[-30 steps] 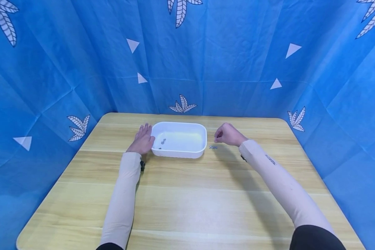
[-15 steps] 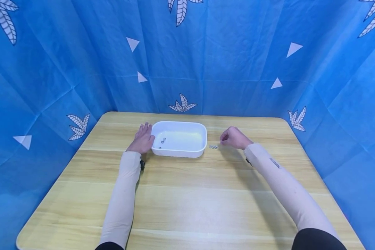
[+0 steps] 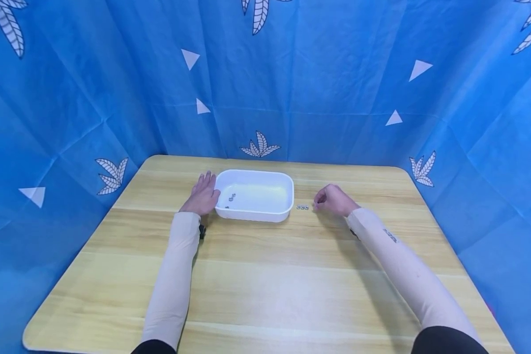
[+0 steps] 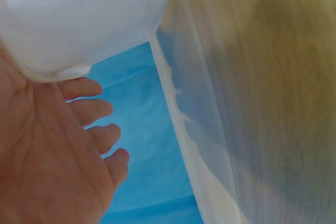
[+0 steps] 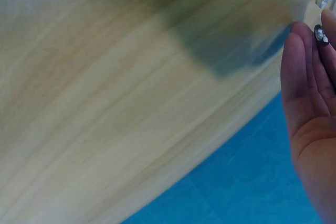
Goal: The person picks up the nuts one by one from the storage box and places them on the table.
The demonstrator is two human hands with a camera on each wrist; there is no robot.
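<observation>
The left hand [image 3: 201, 197], fingers loose, touches the tray [image 3: 255, 216] at its left; right of tray, the right hand [image 3: 334, 199] pinches 1 metal piece [image 5: 319, 33].

A tub [image 3: 261, 200] stands on the far part of the table [image 3: 256, 275], a curtain [image 3: 327, 83] behind it. Loose pieces [image 3: 231, 199] lie in its left end. The left hand [image 3: 201, 196] touches its left side; to its right come a row of three pieces [image 3: 302, 207], then the right hand [image 3: 335, 199] with a held piece [image 5: 319, 34].

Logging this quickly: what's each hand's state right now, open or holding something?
Left hand: open, touching the white tray.
Right hand: closed, pinching a small metal piece.
</observation>
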